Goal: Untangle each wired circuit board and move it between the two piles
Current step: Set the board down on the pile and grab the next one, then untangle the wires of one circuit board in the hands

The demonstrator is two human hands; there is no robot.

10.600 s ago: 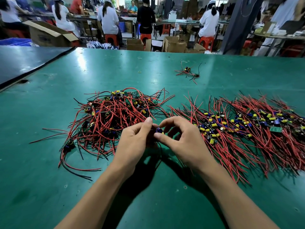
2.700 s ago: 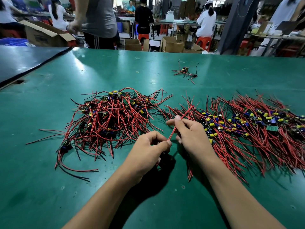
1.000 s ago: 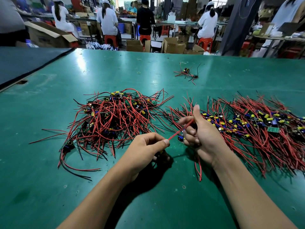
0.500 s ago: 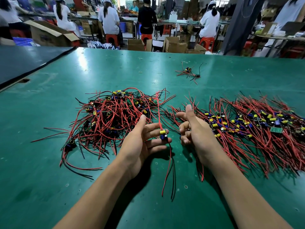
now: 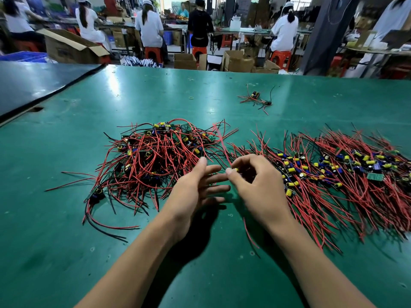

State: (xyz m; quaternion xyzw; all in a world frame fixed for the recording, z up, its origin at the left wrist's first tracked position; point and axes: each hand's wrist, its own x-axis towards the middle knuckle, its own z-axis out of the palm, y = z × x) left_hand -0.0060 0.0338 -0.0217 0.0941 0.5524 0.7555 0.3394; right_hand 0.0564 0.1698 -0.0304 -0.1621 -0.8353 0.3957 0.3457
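Two piles of small circuit boards with red and black wires lie on the green table (image 5: 66, 252). The tangled pile (image 5: 153, 156) is at left, the straightened pile (image 5: 347, 174) at right. Between them my right hand (image 5: 255, 185) pinches one wired circuit board (image 5: 236, 169) with thumb and fingers; its red wires run up past the hand and down below the wrist. My left hand (image 5: 195, 187) is beside it, palm turned right, fingers straight and holding nothing.
A stray wired board (image 5: 255, 99) lies alone further back on the table. A dark table (image 5: 33, 85) adjoins at far left. Beyond the far edge are cardboard boxes (image 5: 240, 62) and seated workers at benches.
The wired board passed from my left hand's fingers to my right hand. My left hand let go and stays open; my right hand, holding nothing before, now pinches the board.
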